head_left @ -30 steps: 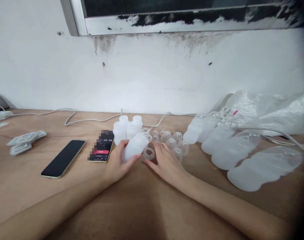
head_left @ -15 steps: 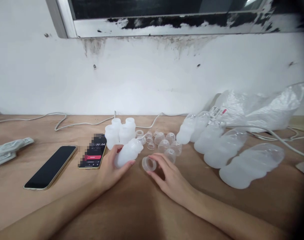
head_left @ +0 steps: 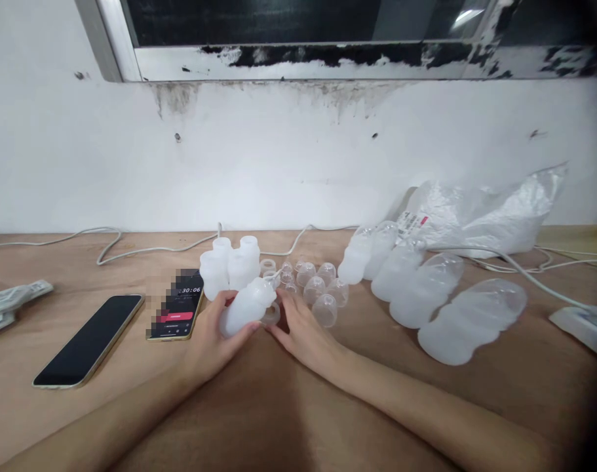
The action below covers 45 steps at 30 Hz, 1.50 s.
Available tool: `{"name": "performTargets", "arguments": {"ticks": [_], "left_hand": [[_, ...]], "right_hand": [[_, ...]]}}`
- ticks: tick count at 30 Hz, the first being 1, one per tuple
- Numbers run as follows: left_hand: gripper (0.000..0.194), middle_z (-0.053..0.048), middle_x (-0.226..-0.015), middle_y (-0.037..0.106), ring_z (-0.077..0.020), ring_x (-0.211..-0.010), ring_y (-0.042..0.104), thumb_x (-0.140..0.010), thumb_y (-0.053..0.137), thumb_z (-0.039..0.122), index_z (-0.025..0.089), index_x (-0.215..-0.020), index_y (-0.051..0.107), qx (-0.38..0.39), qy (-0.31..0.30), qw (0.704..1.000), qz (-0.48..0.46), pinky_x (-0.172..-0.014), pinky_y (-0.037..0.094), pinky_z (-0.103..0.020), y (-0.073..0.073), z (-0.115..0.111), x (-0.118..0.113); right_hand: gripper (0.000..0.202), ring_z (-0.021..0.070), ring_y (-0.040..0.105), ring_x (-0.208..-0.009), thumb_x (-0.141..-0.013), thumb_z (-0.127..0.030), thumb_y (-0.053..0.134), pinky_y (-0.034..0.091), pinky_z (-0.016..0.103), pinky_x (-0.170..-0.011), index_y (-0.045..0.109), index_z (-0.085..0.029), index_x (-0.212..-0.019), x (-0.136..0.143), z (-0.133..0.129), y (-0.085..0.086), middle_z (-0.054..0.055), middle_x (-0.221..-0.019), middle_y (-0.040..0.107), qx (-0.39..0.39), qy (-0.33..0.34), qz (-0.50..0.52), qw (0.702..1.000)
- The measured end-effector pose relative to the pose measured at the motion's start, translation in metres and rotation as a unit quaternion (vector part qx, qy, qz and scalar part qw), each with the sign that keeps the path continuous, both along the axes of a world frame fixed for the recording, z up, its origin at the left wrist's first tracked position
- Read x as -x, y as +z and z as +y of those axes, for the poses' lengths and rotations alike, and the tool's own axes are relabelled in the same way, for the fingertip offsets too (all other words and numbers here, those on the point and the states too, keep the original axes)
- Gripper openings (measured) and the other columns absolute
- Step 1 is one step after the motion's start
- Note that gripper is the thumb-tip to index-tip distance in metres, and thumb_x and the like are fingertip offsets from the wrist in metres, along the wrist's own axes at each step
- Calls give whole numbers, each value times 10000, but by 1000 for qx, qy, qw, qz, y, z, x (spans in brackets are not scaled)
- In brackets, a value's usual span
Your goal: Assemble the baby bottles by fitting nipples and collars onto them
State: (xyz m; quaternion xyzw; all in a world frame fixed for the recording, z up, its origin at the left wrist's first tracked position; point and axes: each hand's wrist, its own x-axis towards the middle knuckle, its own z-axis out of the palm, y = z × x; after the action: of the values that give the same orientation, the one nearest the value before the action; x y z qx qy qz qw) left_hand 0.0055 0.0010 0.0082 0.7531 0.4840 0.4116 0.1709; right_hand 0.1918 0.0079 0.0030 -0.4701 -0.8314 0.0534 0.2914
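My left hand [head_left: 218, 337] is wrapped round a frosted white bottle [head_left: 242, 310], which tilts with its neck up and to the right. Between the fingertips of my right hand [head_left: 303, 328] is a clear ring [head_left: 271, 313], close beside the bottle's neck and partly hidden by the bottle. Behind the held bottle, several white bottles [head_left: 243, 265] stand upright in a group. Several clear domed caps [head_left: 324, 310] and smaller clear pieces sit on the table just beyond my right hand.
Several capped bottles [head_left: 470, 321] lie in a row on the right, before a plastic bag [head_left: 480, 216]. Two phones [head_left: 89, 341] lie on the left, near a whitish bundle [head_left: 13, 305]. A cable [head_left: 155, 249] runs along the wall.
My right hand has moved left with the ring, bringing it up beside the bottle in my left hand. The whole view has shifted slightly.
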Motion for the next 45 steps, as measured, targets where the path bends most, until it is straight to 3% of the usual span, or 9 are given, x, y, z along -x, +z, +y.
{"name": "performTargets", "arguments": {"ticks": [4, 7, 15, 18, 23, 30, 36, 41, 45], "left_hand": [[371, -52, -954, 576, -181, -840, 546, -750, 564, 407, 179, -1019, 448, 3, 0, 1000, 3, -719, 434, -283, -2, 0, 1], [391, -53, -958, 577, -186, -845, 545, -739, 576, 413, 180, -1026, 448, 4, -2, 1000, 15, -733, 429, -293, -3, 1, 1], [391, -51, -959, 581, -187, -845, 561, -724, 588, 407, 184, -1016, 456, 8, -55, 997, 61, -717, 446, -287, 4, -4, -2], [386, -50, -943, 589, -185, -828, 570, -720, 588, 408, 183, -1009, 468, -3, -49, 996, 70, -705, 453, -286, 6, -6, -2], [392, -64, -924, 606, -207, -831, 584, -706, 592, 428, 174, -994, 511, -22, -43, 993, 107, -707, 465, -304, 5, -6, -2], [480, -88, -1074, 597, -209, -920, 589, -701, 612, 429, 177, -1093, 495, -116, -115, 974, 156, -792, 476, -314, -1, -7, -3], [466, -83, -1014, 610, -192, -834, 613, -709, 589, 453, 183, -1080, 507, -128, -122, 971, 161, -762, 493, -304, -2, -10, -2], [459, -69, -939, 616, -186, -785, 610, -712, 588, 438, 170, -1075, 502, -113, -130, 972, 159, -671, 499, -283, -2, -12, -3], [447, -82, -950, 604, -187, -782, 605, -721, 581, 422, 166, -1077, 490, -123, -133, 971, 156, -656, 491, -281, -2, -11, -5]], "right_hand": [[402, 256, 424, -1097, -813, -302, 490, 397, 426, -915, 408, -140, -1172, -33, -11, 12, 131, -1168, 465, -127, -46, -55, 989], [352, 286, 447, -1046, -812, -275, 476, 402, 464, -883, 460, -134, -1134, -60, -13, 7, 138, -1113, 502, -185, -93, -104, 973], [312, 238, 574, -866, -835, -285, 422, 508, 374, -687, 449, -143, -1112, -60, -23, -10, 142, -1095, 499, -86, -17, -82, 993], [275, 197, 577, -824, -837, -297, 438, 505, 339, -688, 428, -188, -1090, -57, -26, -3, 98, -1039, 535, -19, -21, 52, 998], [318, 137, 554, -640, -863, -336, 398, 496, 322, -637, 358, -190, -1142, -58, -24, 2, 107, -1028, 537, 22, -41, 286, 957], [322, 219, 427, -1119, -865, -242, 386, 399, 387, -912, 363, -196, -1182, -50, -27, 2, 116, -1175, 440, -17, 97, 148, 984], [334, 222, 462, -1058, -847, -207, 402, 417, 393, -882, 329, -184, -1172, -48, -25, 2, 128, -1116, 458, -16, 172, 105, 979], [384, 204, 494, -959, -824, -263, 478, 479, 333, -763, 313, -195, -1164, -46, -26, 1, 120, -1102, 438, 49, 166, 97, 980], [364, 194, 482, -943, -824, -240, 483, 462, 344, -786, 315, -197, -1145, -42, -27, 2, 109, -1073, 430, 40, 160, 93, 982]]}}
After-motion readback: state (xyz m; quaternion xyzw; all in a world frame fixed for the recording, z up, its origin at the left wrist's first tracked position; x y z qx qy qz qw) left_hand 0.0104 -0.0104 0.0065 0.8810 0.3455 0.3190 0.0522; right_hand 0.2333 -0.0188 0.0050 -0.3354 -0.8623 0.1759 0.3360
